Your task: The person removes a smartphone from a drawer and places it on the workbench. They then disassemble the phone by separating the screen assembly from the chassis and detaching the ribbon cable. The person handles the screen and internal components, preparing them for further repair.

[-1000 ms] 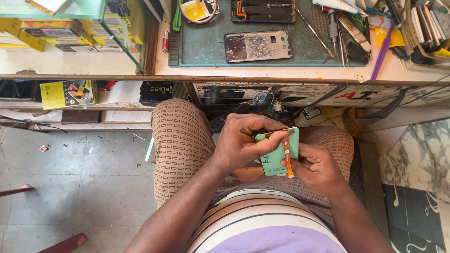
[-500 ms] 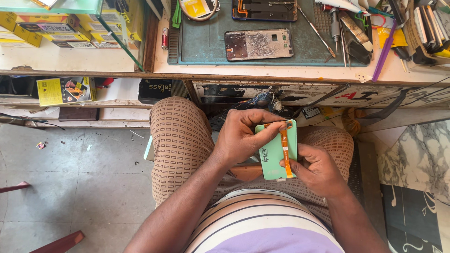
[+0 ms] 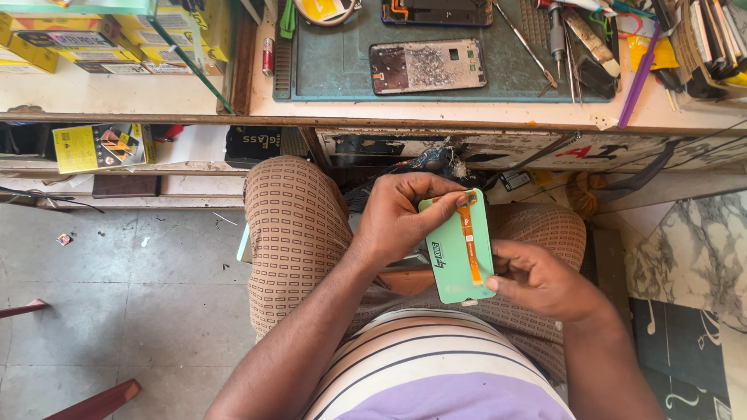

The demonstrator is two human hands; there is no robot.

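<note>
Striped shirt, brown patterned trousers, bare forearms

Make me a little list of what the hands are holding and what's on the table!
Left hand: grips the top of a green panel
Right hand: pinches the panel's lower right edge
On the panel: orange flat strip running down its middle
Where: over the person's lap
Workbench: green mat with an opened phone frame
Bench right side: screwdrivers and tweezers
</note>
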